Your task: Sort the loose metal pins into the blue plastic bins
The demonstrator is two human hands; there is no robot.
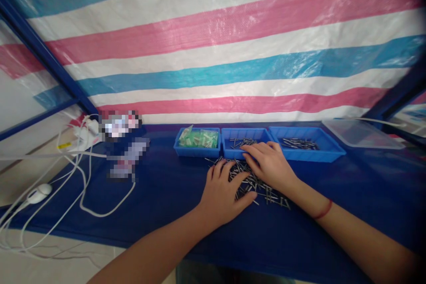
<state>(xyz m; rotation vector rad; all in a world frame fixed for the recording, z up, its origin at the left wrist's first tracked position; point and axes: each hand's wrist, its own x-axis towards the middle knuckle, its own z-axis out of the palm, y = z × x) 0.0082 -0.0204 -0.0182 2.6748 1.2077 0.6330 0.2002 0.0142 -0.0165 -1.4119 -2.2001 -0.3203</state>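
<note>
A loose pile of thin metal pins, possibly rivets, lies on the blue table. My left hand rests on the pile's left side with its fingers spread. Over the pile's far right side is my right hand, fingers stretched out; its fingertips overlap the front of the middle blue tray. I cannot tell whether they touch it. More pins lie in that tray, partly hidden by the hand. The right blue tray also contains pins.
A left blue tray holds small green-and-white packets. At the far right lies a translucent plastic lid. White cables and a blurred-out device occupy the left side. A striped plastic sheet hangs behind the table.
</note>
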